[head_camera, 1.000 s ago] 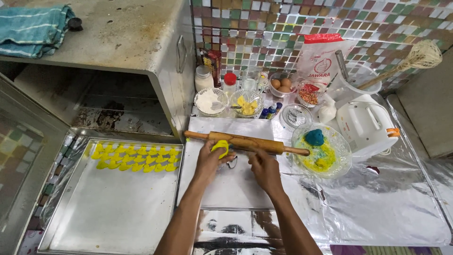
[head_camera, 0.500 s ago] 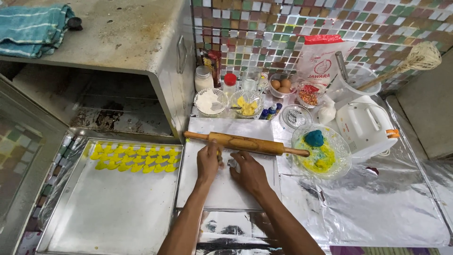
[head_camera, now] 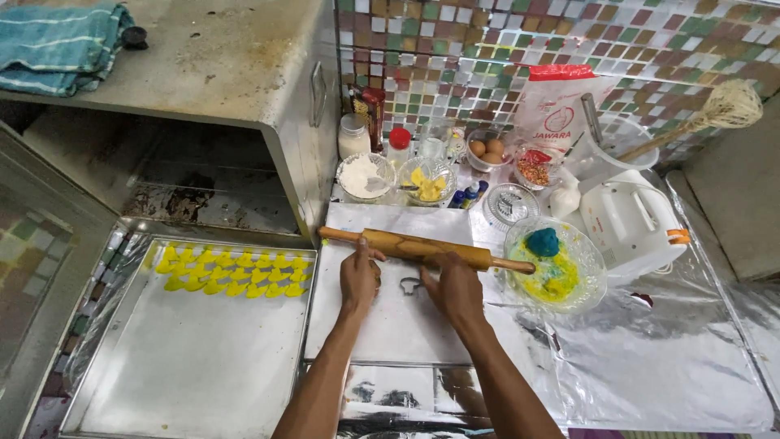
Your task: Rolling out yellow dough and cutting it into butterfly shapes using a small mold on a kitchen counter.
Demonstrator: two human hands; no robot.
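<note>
Two bare hands meet at a wooden rolling pin [head_camera: 426, 249] that lies across the far part of a foil-covered work sheet [head_camera: 382, 325] on the counter. On the left, against that sheet's left edge, a baking tray [head_camera: 195, 366] carries yellow cut-out dough shapes [head_camera: 236, 272] in rows along its far edge, in front of an open oven [head_camera: 187, 187].

Next comes the left hand [head_camera: 359, 280], its fingers bent and close together, the tips touching the pin's near side close to its left handle; whether they grip it or only rest on it I cannot tell. Between the hands a small metal cookie cutter [head_camera: 410, 285] lies flat on the sheet, apart from both. The right hand [head_camera: 457, 291] sits palm down with its fingers together, tips against the pin right of centre.

The pin's long axis runs left to right across the sheet, slightly skewed: its left handle points to the far left corner, near the oven's corner, and its right handle points down-right to the rim of a glass bowl [head_camera: 556, 264] holding blue and yellow dough [head_camera: 546, 248], almost touching it.

By my judgement the step in hand is taking hold of the pin, with no dough showing on the sheet. Any next move calls for an even grip on both sides, keeping the right handle clear of the bowl.
</note>
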